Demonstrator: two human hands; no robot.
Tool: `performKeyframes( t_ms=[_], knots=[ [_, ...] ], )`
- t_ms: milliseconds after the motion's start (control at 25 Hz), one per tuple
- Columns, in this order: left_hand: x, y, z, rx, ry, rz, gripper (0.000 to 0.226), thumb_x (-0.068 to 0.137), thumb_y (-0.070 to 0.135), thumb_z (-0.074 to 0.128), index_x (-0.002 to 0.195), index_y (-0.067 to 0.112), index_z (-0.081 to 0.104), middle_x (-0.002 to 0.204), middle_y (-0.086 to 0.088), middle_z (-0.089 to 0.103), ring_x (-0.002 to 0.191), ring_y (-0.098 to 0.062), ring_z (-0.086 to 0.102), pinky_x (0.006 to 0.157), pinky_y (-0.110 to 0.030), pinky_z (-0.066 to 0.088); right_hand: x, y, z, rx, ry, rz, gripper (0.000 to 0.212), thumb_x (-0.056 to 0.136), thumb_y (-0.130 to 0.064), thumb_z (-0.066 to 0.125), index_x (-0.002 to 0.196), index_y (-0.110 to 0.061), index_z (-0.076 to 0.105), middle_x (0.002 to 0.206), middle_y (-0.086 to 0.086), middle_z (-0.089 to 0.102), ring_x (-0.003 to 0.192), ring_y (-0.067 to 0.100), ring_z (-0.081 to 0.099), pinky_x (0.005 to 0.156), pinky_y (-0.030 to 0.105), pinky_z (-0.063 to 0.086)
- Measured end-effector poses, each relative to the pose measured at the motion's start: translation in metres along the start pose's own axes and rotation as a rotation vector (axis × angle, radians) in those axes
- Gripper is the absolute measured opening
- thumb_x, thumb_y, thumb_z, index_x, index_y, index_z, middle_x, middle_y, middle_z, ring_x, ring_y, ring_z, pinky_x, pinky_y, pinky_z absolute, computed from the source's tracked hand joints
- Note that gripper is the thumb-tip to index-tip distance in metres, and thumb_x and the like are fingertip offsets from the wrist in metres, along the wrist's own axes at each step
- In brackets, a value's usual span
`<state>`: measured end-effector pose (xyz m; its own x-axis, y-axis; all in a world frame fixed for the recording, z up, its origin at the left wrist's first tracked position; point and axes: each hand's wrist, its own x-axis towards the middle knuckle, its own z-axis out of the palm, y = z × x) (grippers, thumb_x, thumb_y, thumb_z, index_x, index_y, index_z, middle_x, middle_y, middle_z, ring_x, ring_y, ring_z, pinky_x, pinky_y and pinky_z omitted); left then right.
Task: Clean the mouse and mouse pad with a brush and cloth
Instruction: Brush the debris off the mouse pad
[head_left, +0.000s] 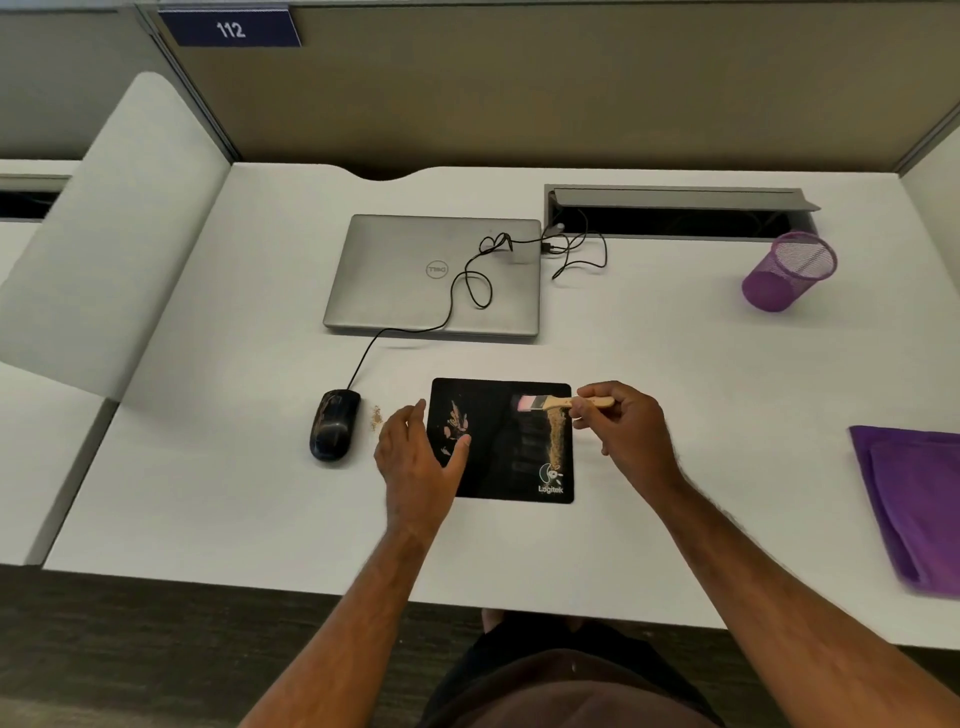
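Right now a flat black mouse pad (511, 452), rounded corners, tan crumbs in a streak down its right side, lies on the smooth white desk (675, 364). Right hand (631, 431) pinches the wooden handle of a small pink-bristled brush (558, 402) over the pad's far right corner; left hand (418, 457) lies flat with straight fingers pressing the pad's left edge. Glossy black wired mouse (335, 425) sits just left of that hand, crumbs between them; folded purple cloth (914, 499) lies well apart at far right.
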<state>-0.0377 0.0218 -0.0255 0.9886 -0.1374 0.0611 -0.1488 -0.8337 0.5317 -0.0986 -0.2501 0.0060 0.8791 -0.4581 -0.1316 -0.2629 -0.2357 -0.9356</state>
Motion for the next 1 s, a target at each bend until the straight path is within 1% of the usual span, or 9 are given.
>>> performKeyframes(
  t_ms=[120,240,400,560,600,680,800,880,1000],
  knots=[
    [-0.011,0.012,0.008,0.041,-0.043,-0.007,0.077,0.090,0.048,0.074,0.149,0.009,0.044,0.146,-0.013,0.047,0.140,-0.029,0.041,0.115,-0.051,0.039,0.001,0.005,-0.013,-0.005,-0.033,-0.037,0.012,0.093,-0.035,0.075,0.103,-0.029,0.073,0.087,-0.010,0.079,0.078,0.009,0.077,0.046,0.015,0.047],
    [-0.026,0.023,0.017,0.067,-0.084,0.010,0.076,0.090,0.048,0.073,0.148,0.009,0.044,0.147,-0.012,0.045,0.140,-0.028,0.041,0.117,-0.051,0.038,0.002,0.009,-0.023,-0.019,-0.048,-0.049,0.014,0.093,-0.033,0.075,0.105,-0.027,0.074,0.086,-0.012,0.079,0.078,0.006,0.077,0.051,0.011,0.048],
    [-0.044,0.034,0.027,0.080,-0.126,0.071,0.079,0.091,0.050,0.071,0.152,0.010,0.041,0.154,-0.011,0.040,0.146,-0.027,0.037,0.120,-0.048,0.034,0.003,0.013,-0.031,-0.030,-0.060,-0.058,0.016,0.093,-0.030,0.076,0.108,-0.024,0.073,0.086,-0.013,0.079,0.080,0.005,0.076,0.052,0.011,0.049],
    [-0.062,0.040,0.036,0.131,-0.177,0.164,0.079,0.094,0.049,0.069,0.155,0.008,0.040,0.159,-0.011,0.038,0.151,-0.028,0.032,0.124,-0.048,0.031,0.003,0.013,-0.037,-0.029,-0.086,-0.068,0.015,0.093,-0.031,0.075,0.107,-0.028,0.072,0.085,-0.017,0.078,0.083,0.005,0.076,0.054,0.012,0.050],
    [-0.067,0.040,0.039,0.143,-0.198,0.182,0.078,0.095,0.049,0.067,0.156,0.008,0.039,0.161,-0.010,0.037,0.153,-0.027,0.031,0.125,-0.046,0.029,0.004,0.013,-0.038,-0.028,-0.092,-0.068,0.015,0.093,-0.032,0.075,0.107,-0.029,0.072,0.086,-0.016,0.078,0.083,0.006,0.076,0.055,0.013,0.050],
    [-0.075,0.038,0.043,0.174,-0.251,0.215,0.076,0.099,0.048,0.063,0.158,0.009,0.036,0.165,-0.009,0.034,0.155,-0.026,0.027,0.127,-0.044,0.025,0.007,0.013,-0.037,-0.034,-0.092,-0.053,0.014,0.092,-0.033,0.076,0.106,-0.031,0.072,0.087,-0.012,0.079,0.085,0.010,0.076,0.059,0.023,0.054],
    [-0.087,0.036,0.050,0.202,-0.332,0.245,0.072,0.104,0.047,0.051,0.162,0.012,0.027,0.171,-0.005,0.022,0.159,-0.021,0.013,0.129,-0.046,0.020,0.011,0.013,-0.036,-0.090,-0.099,-0.064,0.016,0.093,-0.033,0.075,0.109,-0.029,0.072,0.091,-0.008,0.078,0.087,0.013,0.075,0.065,0.033,0.059],
    [-0.090,0.034,0.054,0.191,-0.357,0.246,0.070,0.107,0.046,0.045,0.164,0.013,0.022,0.173,-0.002,0.013,0.160,-0.018,0.004,0.130,-0.045,0.015,0.014,0.011,-0.035,-0.145,-0.116,-0.087,0.019,0.095,-0.035,0.072,0.113,-0.027,0.071,0.097,-0.007,0.078,0.090,0.013,0.075,0.066,0.037,0.062],
    [-0.087,0.035,0.058,0.181,-0.352,0.275,0.069,0.108,0.048,0.035,0.165,0.014,0.015,0.174,0.000,0.004,0.160,-0.015,-0.004,0.131,-0.041,0.006,0.018,0.008,-0.034,-0.230,-0.150,-0.116,0.020,0.099,-0.037,0.067,0.116,-0.027,0.066,0.103,-0.006,0.077,0.093,0.013,0.074,0.069,0.040,0.063]
  ],
)
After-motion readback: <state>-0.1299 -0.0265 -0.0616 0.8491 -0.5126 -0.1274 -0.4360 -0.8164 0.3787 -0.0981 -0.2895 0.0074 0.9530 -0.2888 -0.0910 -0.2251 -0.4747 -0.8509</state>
